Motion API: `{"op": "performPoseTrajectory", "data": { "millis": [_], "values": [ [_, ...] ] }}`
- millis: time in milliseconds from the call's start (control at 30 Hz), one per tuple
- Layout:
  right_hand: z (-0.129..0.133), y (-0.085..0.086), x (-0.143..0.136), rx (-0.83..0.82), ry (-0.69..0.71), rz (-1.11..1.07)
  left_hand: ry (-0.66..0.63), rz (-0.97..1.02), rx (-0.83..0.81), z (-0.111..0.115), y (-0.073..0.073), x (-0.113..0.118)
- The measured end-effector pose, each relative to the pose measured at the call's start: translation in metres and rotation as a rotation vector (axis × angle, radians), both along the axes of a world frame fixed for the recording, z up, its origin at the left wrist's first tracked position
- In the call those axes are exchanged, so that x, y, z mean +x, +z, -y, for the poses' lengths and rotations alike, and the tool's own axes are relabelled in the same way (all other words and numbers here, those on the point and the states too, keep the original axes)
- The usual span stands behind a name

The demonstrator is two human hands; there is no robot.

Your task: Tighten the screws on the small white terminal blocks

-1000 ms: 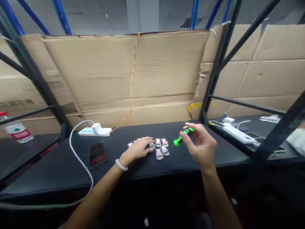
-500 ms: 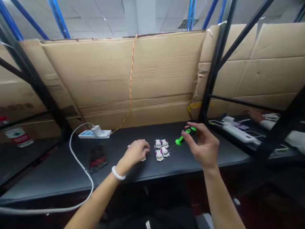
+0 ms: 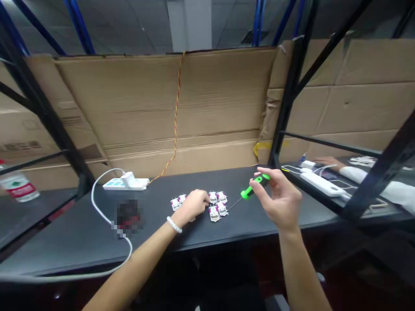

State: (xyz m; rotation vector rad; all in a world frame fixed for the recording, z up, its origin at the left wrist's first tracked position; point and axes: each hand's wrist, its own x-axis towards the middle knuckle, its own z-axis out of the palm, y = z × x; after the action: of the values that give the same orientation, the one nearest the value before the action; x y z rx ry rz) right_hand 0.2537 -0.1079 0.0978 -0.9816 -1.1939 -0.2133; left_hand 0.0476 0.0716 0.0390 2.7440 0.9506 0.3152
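Several small white-and-magenta parts (image 3: pixel 218 204) lie in a cluster on the black tabletop (image 3: pixel 81 233), with two more (image 3: pixel 178 201) just to the left. My left hand (image 3: pixel 193 204) rests on the table between the two groups, fingers curled over a part that I cannot see clearly. My right hand (image 3: pixel 281 198) hovers to the right of the cluster and grips a green-handled screwdriver (image 3: pixel 251 188), whose thin tip points down-left toward the parts.
A white power strip (image 3: pixel 125 184) with a plug and white cable (image 3: pixel 97 203) sits at the back left. A cardboard wall (image 3: pixel 181 108) backs the table, black frame posts (image 3: pixel 285 108) flank it. On the right bench another person's hand (image 3: pixel 327 162) rests near a second power strip (image 3: pixel 319 182).
My left hand went from spread over the parts to a curled fist drawn slightly left, uncovering the parts cluster. The right hand keeps the screwdriver. Another person's arm appeared at right.
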Motion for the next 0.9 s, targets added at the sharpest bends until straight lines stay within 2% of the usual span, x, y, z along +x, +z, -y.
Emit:
{"op": "performPoseTrajectory", "data": {
  "millis": [400, 733, 900],
  "values": [
    [0.002, 0.002, 0.002, -0.001, -0.022, 0.000, 0.070, -0.059, 0.023, 0.010, 0.014, -0.023],
    [0.002, -0.001, 0.004, -0.001, 0.013, 0.000, -0.004, -0.043, -0.002, -0.003, 0.009, 0.003],
    [0.002, -0.001, 0.004, -0.006, 0.011, 0.009, -0.018, -0.046, -0.015, 0.001, 0.009, -0.001]
  ]
}}
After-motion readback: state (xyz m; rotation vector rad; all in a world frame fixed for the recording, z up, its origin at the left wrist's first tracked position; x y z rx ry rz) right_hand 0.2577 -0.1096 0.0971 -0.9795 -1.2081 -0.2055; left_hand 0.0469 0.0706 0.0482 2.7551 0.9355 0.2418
